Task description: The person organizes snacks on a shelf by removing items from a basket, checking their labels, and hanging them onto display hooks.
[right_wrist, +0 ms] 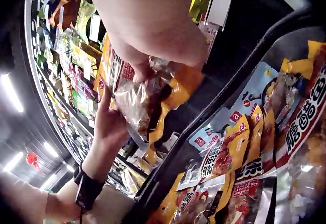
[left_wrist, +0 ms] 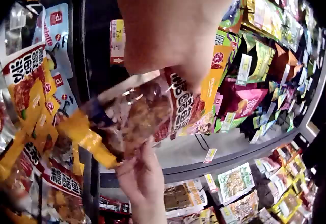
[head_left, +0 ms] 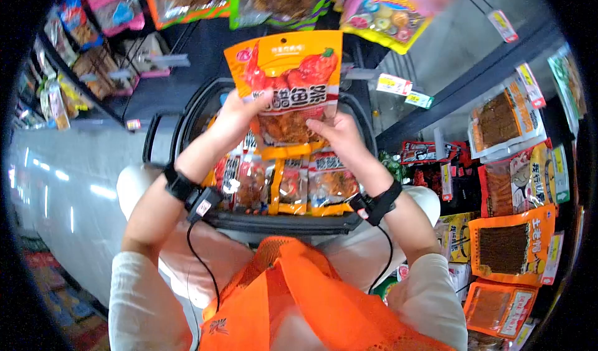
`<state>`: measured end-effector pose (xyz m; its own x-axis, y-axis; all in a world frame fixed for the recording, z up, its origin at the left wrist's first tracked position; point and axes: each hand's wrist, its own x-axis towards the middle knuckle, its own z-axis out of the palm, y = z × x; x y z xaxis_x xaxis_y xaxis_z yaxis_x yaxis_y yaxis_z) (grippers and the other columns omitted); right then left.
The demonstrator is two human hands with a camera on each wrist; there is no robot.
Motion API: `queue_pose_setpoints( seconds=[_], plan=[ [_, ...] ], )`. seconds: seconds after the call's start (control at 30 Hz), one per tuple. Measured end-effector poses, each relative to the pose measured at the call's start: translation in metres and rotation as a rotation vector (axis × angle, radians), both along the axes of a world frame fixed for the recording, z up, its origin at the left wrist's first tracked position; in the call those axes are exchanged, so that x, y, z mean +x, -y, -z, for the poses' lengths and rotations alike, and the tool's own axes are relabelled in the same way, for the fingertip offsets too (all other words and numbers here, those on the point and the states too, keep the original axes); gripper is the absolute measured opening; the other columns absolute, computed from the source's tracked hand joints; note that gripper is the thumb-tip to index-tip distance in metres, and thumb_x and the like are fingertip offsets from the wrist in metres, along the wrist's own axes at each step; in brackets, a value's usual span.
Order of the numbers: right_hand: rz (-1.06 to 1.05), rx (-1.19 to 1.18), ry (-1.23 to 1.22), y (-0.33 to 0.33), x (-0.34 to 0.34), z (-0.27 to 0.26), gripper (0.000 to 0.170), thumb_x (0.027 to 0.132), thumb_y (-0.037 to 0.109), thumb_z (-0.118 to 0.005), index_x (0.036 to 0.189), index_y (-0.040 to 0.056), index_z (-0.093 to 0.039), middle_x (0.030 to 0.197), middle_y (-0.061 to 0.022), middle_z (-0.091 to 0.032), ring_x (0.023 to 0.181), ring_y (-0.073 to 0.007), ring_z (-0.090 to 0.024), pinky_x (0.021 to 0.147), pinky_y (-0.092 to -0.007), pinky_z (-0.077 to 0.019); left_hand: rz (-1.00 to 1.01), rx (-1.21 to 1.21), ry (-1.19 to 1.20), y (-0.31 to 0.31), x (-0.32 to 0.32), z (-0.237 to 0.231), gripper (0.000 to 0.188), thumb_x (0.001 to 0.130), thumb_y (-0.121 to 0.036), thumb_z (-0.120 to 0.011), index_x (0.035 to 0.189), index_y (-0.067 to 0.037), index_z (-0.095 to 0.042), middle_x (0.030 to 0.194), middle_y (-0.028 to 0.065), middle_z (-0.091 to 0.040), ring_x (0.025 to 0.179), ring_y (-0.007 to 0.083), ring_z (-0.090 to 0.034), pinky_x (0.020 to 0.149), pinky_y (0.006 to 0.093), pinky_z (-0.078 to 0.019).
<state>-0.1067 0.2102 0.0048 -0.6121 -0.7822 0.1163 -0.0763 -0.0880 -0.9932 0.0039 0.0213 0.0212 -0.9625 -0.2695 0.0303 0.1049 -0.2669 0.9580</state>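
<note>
Two sets of fingers — left hand point(head_left: 232, 114) and right hand point(head_left: 344, 135) — pinch the rectangular orange-and-clear plastic pouch point(head_left: 289, 77), best gently, at opposite edges.

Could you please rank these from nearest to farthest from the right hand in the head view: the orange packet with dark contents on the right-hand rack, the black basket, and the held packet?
From the right hand:
1. Held packet, in its grip.
2. Black basket, below the packet.
3. Rack packet, far off to the right.
</note>
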Motion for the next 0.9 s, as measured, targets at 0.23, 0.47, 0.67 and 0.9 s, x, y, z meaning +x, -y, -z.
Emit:
queue_pose_setpoints(
  seconds=[0.23, 0.47, 0.67, 0.9],
  plan=[
    [0.154, -0.158, 0.054, -0.016, -0.033, -0.049, 0.022, 0.079, 0.011, -0.062, 0.098, 0.0015, -0.057, 0.092, -0.0018, -0.06, 0.082, -0.0097, -0.054, 0.074, -0.0239, -0.0418, -0.043, -0.29, -0.065, -0.05, -0.037, -0.038, 0.03, 0.081, -0.007, -0.059, 0.109, 0.001, -0.05, 0.101, 0.0057, -0.059, 0.088, 0.0107, -0.054, 0.078, 0.0261, -0.0438],
    [0.274, -0.486, -0.135, -0.08, -0.087, -0.136, 0.023, 0.076, 0.009, -0.064, 0.097, 0.0021, -0.057, 0.088, -0.0023, -0.061, 0.079, -0.0098, -0.056, 0.074, -0.0258, -0.0438, 0.008, -0.488, -0.314, -0.112, -0.115, -0.124, 0.032, 0.08, -0.011, -0.062, 0.107, 0.002, -0.051, 0.098, 0.0058, -0.059, 0.086, 0.0107, -0.054, 0.076, 0.0269, -0.0451],
    [0.807, -0.383, -0.244, -0.176, -0.133, -0.161, 0.017, 0.074, 0.006, -0.064, 0.089, 0.0009, -0.06, 0.082, -0.0025, -0.062, 0.07, -0.008, -0.055, 0.065, -0.0219, -0.0418, -0.309, -1.39, -1.005, -0.158, -0.214, -0.23, 0.048, 0.082, -0.012, -0.056, 0.123, 0.001, -0.035, 0.112, 0.0174, -0.05, 0.094, 0.0269, -0.054, 0.084, 0.029, -0.0425],
    [0.951, -0.053, -0.403, -0.202, -0.185, -0.12, 0.017, 0.069, 0.009, -0.066, 0.083, -0.0004, -0.062, 0.074, -0.0078, -0.064, 0.065, -0.0122, -0.058, 0.062, -0.0264, -0.0442, -0.377, -2.375, -1.416, -0.201, -0.287, -0.278, 0.036, 0.075, -0.011, -0.049, 0.109, 0.0, -0.05, 0.116, 0.0144, -0.05, 0.103, 0.0215, -0.051, 0.082, 0.0329, -0.0433]
  ],
)
